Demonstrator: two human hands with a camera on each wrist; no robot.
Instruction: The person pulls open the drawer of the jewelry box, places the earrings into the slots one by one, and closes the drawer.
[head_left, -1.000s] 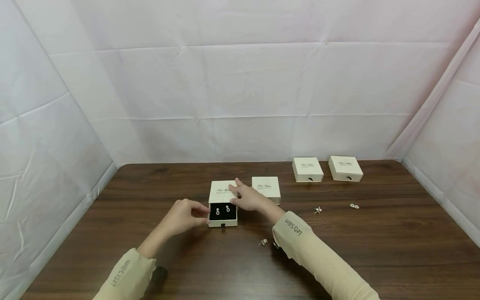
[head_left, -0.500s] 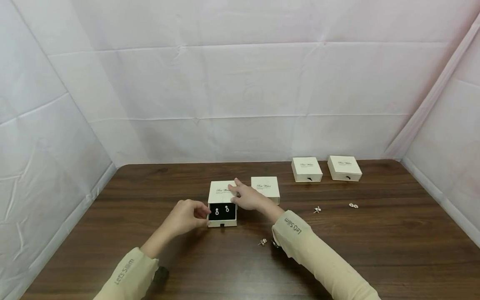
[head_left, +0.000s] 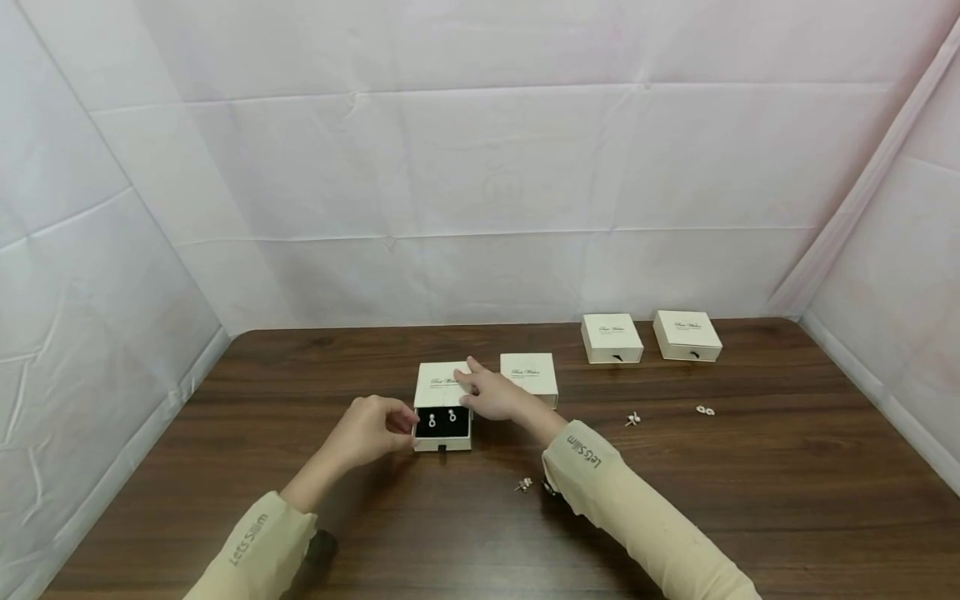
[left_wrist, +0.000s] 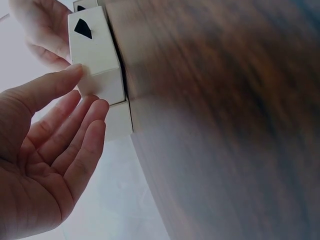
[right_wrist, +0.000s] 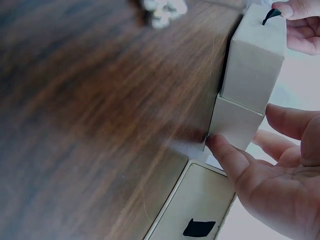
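A cream jewellery box [head_left: 442, 383] lies on the brown table [head_left: 750, 500], its drawer [head_left: 442, 442] pulled partly out towards me. Two earrings [head_left: 441, 417] sit on the drawer's black pad. My left hand [head_left: 405, 425] pinches the drawer's left front corner with thumb and fingertips, as the left wrist view shows on the drawer [left_wrist: 95, 50]. My right hand [head_left: 474, 385] holds the box's sleeve, fingers laid on top and thumb on its right side. In the right wrist view the thumb [right_wrist: 225, 150] presses the sleeve [right_wrist: 235, 122] below the drawer [right_wrist: 255, 55].
Another closed cream box [head_left: 529, 375] stands just right of my right hand, and two more boxes [head_left: 612, 337] [head_left: 687, 335] stand at the back right. Loose earrings [head_left: 633, 419] [head_left: 705, 410] [head_left: 525, 484] lie on the table. White cloth walls surround it.
The drawer shows slightly less black pad than a second ago. Both hands stay on the box in nearly the same places.
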